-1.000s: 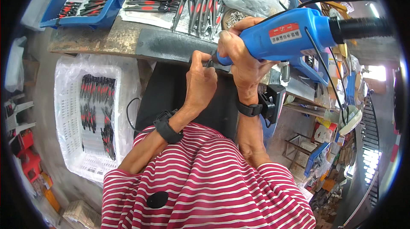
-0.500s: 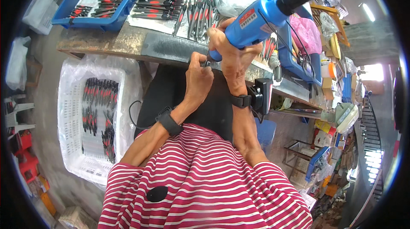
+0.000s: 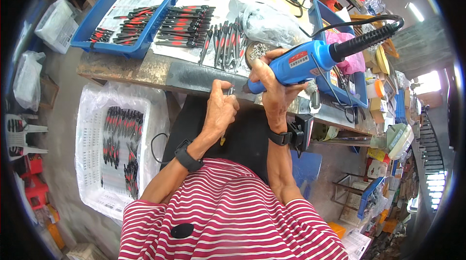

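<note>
My right hand (image 3: 275,96) is wrapped round a blue electric screwdriver (image 3: 298,66), which is tilted with its nose toward my left hand and its black cord end up to the right. My left hand (image 3: 219,113) is closed on a slim piece, mostly hidden; metal shows at its upper end and a yellow tip (image 3: 223,140) below the fist. The driver's nose is apart from the piece. Just beyond my hands, a round dish of small screws (image 3: 258,50) stands by several slim black-and-red tools (image 3: 224,44) on the bench.
More such tools lie in a blue tray (image 3: 109,49) at the far left and in a white plastic-lined basket (image 3: 90,163) left of my lap. A clear plastic bag (image 3: 272,24) sits on the bench (image 3: 131,68). A blue bin (image 3: 357,92) stands at the right.
The driver's nose has drawn back to the right from my left fist. The view has shifted, so the dish of screws now shows more fully.
</note>
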A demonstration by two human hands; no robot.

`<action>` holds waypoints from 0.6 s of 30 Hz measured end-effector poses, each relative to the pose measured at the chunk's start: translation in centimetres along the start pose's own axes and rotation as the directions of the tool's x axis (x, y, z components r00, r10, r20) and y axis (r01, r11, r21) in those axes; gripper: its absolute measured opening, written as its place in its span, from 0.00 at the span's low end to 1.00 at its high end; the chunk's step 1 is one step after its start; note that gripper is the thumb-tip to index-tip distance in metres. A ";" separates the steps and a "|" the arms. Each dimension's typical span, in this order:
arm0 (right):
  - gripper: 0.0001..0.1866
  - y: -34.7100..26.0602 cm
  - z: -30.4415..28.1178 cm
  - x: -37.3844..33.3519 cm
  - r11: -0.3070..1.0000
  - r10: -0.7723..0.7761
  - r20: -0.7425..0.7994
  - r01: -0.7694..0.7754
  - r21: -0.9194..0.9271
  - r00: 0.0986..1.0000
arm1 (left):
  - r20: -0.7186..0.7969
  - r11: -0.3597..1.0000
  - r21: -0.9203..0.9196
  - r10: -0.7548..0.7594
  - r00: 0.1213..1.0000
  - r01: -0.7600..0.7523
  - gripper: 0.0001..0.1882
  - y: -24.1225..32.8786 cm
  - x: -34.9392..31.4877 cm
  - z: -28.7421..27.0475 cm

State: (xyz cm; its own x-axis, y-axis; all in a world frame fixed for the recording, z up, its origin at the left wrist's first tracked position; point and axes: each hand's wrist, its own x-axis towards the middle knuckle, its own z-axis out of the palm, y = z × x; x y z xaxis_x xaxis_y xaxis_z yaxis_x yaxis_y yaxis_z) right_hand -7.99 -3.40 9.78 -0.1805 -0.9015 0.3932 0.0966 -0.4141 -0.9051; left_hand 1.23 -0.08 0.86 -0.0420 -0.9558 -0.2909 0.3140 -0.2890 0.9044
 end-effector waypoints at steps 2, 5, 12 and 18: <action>0.11 0.0 0.0 0.0 1.000 -0.012 -0.008 0.012 0.024 1.000 | 0.010 0.998 -0.052 0.028 1.000 -0.027 0.13 0.7 0.2 -0.7; 0.12 0.4 0.2 -0.1 1.000 0.010 -0.024 -0.010 0.019 1.000 | 0.011 0.988 -0.042 0.150 0.989 -0.149 0.12 2.2 1.6 -1.6; 0.14 1.9 0.0 0.4 0.994 -0.024 -0.006 0.023 -0.109 1.000 | -0.165 0.837 0.489 0.365 0.916 -0.245 0.10 5.7 8.2 -3.0; 0.12 2.1 0.0 0.4 1.000 0.000 0.004 0.000 -0.029 1.000 | -0.182 0.447 0.894 0.372 0.910 -0.004 0.13 7.0 11.8 -2.2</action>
State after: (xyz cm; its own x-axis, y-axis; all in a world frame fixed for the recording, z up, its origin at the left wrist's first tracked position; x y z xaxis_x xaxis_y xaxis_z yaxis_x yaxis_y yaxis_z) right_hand -7.82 -4.60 8.06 -0.1768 -0.9022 0.3935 0.0687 -0.4102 -0.9094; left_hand 5.05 -13.23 3.13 0.2509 -0.9679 0.0147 -0.7077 -0.1730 0.6850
